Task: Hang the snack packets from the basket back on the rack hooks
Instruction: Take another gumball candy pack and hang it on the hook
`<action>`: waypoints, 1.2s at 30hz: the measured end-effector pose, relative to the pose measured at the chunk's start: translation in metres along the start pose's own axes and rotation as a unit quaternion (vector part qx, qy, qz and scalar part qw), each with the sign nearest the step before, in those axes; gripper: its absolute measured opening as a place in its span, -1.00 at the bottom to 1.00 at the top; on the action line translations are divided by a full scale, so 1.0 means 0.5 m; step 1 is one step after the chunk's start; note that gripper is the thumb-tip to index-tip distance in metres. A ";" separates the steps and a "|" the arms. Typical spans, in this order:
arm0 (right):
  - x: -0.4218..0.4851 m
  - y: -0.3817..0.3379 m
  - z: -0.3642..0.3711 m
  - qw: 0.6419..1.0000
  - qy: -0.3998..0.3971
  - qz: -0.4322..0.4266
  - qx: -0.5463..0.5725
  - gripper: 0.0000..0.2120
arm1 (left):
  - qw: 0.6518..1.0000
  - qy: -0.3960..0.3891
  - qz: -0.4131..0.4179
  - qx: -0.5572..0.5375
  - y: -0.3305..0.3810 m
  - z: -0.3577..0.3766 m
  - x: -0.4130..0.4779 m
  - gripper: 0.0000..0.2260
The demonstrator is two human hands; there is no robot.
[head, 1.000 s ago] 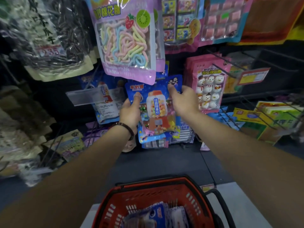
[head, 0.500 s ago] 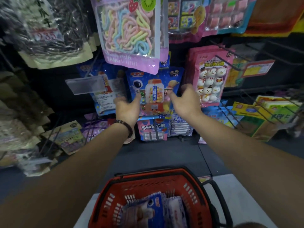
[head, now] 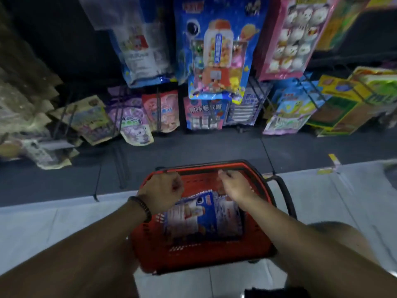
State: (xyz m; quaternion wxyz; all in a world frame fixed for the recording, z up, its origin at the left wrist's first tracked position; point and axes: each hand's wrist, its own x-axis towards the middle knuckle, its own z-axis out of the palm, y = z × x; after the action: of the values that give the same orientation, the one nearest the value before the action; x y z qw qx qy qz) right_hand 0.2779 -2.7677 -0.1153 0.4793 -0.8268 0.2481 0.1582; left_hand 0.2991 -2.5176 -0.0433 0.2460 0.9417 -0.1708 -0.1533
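Observation:
The blue gumball-machine snack packet (head: pixel 217 50) hangs on the rack, free of both hands. Below it, the red basket (head: pixel 193 259) sits on the floor with a blue packet (head: pixel 189 214) and another beside it inside. My left hand (head: pixel 161 190), with a bead bracelet at the wrist, hovers over the basket's left rim, its fingers loosely curled and holding nothing. My right hand (head: pixel 236 187) hangs above the packets near the basket's far side, fingers drooping down, also holding nothing.
A pink marshmallow packet (head: pixel 287 37) hangs right of the blue one, and a blue-white packet (head: pixel 139 48) hangs on its left. Low hooks carry more packets (head: pixel 161 110). Yellow-green boxes (head: pixel 352 97) stand at the right. The basket's black handle (head: pixel 287 198) lies folded out to the right.
Both hands have let go of the blue gumball packet, which now hangs on the rack, and have dropped down over the basket. The view has tilted downward.

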 end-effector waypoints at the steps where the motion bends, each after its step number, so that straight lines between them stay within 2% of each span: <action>1: 0.016 0.051 0.028 0.999 -0.018 0.033 -0.017 -0.38 | 0.999 -0.031 -0.010 0.005 -0.019 0.018 -0.003 -0.82; 4: -0.016 0.105 0.076 0.988 -0.056 0.132 -0.056 -0.43 | 0.993 -0.103 -0.054 0.017 -0.060 0.058 -0.006 -0.85; 7: -0.040 0.138 0.115 0.981 -0.073 0.158 -0.082 -0.58 | 0.983 -0.161 -0.071 0.044 -0.075 0.080 -0.007 -0.91; 8: -0.042 0.150 0.131 0.981 -0.070 0.168 -0.072 -0.61 | 0.977 -0.192 -0.071 0.058 -0.079 0.085 -0.003 -0.88; 10: -0.051 0.164 0.154 0.975 -0.083 0.202 -0.040 -0.69 | 0.962 -0.251 -0.079 0.069 -0.079 0.091 0.010 -0.67; 12: -0.044 0.170 0.176 0.970 -0.086 0.225 -0.019 -0.67 | 0.951 -0.290 -0.085 0.056 -0.066 0.083 0.019 -0.49; 15: -0.011 0.223 0.217 0.965 -0.060 0.256 0.000 -0.57 | 0.936 -0.338 -0.074 0.073 -0.059 0.079 0.024 -0.54; 17: -0.023 0.182 0.216 0.959 -0.048 0.273 0.050 -0.52 | 0.936 -0.337 -0.074 0.074 -0.068 0.083 0.027 -0.74; 19: -0.026 0.163 0.223 0.954 -0.066 0.284 0.066 -0.68 | 0.942 -0.321 -0.076 0.061 -0.074 0.084 0.030 -0.83; 24: -0.012 0.175 0.255 0.963 -0.089 0.237 0.093 -0.67 | 0.943 -0.317 -0.098 0.024 -0.070 0.076 0.029 -0.78; 26: -0.028 0.145 0.246 0.976 -0.095 0.188 0.062 -0.84 | 0.941 -0.322 -0.099 0.019 -0.073 0.069 0.022 -0.83; 27: -0.038 0.135 0.237 0.981 -0.094 0.163 0.057 -0.90 | 0.940 -0.325 -0.104 0.022 -0.073 0.065 0.018 -0.73; 29: -0.055 0.124 0.220 0.986 -0.093 0.117 0.079 -0.85 | 0.943 -0.309 -0.122 0.034 -0.071 0.054 0.010 -0.61; 32: -0.083 0.122 0.183 0.978 -0.071 0.095 0.170 -0.81 | 0.950 -0.268 -0.150 0.049 -0.083 0.047 -0.003 -0.64; 34: -0.100 0.107 0.151 0.977 -0.076 0.068 0.188 -0.82 | 0.958 -0.227 -0.176 0.025 -0.093 0.042 -0.011 -0.65; 36: -0.118 0.082 0.113 0.977 -0.092 0.038 0.189 -0.81 | 0.964 -0.176 -0.198 -0.035 -0.103 0.035 -0.018 -0.53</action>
State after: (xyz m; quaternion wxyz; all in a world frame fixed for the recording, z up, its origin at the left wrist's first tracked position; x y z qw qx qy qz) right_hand 0.2046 -2.7204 -0.1428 0.6412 -0.6935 0.2594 0.2017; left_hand 0.2971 -2.4788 -0.0825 0.2096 0.9058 -0.0165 -0.3679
